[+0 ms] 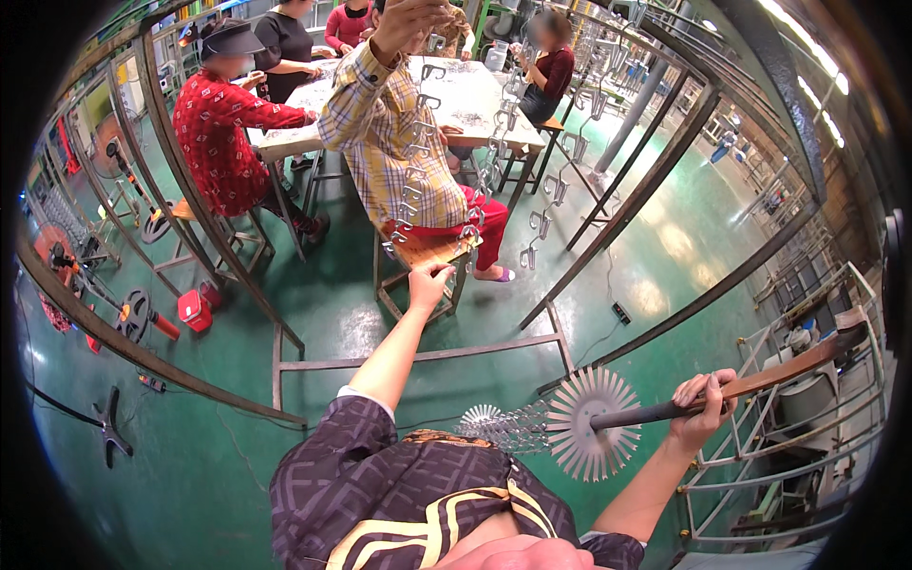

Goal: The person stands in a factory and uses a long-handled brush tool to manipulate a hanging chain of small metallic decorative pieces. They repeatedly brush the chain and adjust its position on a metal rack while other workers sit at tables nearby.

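Note:
My right hand (pixel 703 407) is wrapped round a dark metal rod (pixel 638 416) with a brown wooden end piece (pixel 796 359). The rod runs into the middle of a slotted metal disc (pixel 570 424), whose rim is cut into many teeth. A smaller-looking toothed disc (pixel 483 415) lies beyond it, with a mesh of small metal pieces (pixel 518 424) between the two. Stretched forward, my left hand (pixel 430 288) is pinched closed close under the lower end of a hanging strand of bent metal clips (pixel 470 231). Whatever its fingertips hold is too small to name.
More clip strands hang at the left (pixel 413 180) and right (pixel 541 223) inside a metal frame (pixel 418 355). A person in a plaid shirt (pixel 399 180) sits just behind them, hand raised. Others work round a white table (pixel 475 100). Metal racks (pixel 750 446) stand at right.

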{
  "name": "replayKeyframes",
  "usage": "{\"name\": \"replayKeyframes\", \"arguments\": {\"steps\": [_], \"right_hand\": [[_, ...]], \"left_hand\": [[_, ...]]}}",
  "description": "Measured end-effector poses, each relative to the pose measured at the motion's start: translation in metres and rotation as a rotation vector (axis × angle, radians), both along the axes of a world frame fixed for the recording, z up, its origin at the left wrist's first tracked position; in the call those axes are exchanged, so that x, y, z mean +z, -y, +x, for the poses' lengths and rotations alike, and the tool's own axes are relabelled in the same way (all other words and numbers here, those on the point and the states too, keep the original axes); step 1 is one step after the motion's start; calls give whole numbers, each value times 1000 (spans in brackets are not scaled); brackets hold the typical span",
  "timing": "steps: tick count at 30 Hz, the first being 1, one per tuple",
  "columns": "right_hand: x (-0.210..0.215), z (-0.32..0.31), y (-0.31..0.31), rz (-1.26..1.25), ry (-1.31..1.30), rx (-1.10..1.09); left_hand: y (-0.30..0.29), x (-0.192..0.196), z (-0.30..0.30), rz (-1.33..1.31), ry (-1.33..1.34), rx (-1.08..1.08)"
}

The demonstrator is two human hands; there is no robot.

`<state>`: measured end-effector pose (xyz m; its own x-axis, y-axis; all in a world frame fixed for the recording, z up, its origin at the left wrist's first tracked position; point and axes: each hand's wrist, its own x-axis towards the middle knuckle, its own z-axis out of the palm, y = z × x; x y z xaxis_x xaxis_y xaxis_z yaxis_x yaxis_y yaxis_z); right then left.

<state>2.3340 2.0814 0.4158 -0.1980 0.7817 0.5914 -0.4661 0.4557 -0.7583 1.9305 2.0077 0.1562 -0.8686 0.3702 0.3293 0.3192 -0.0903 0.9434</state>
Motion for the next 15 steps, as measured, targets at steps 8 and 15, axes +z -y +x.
{"name": "replayKeyframes", "arguments": {"steps": [8,15], "right_hand": [[-4,1,-4,-4,18,-54],[-10,3,-8,-6,30,-102]], "left_hand": [[-33,-50,-2,-147,80,89],[-50,-65,-12,-158,140,55]]}}
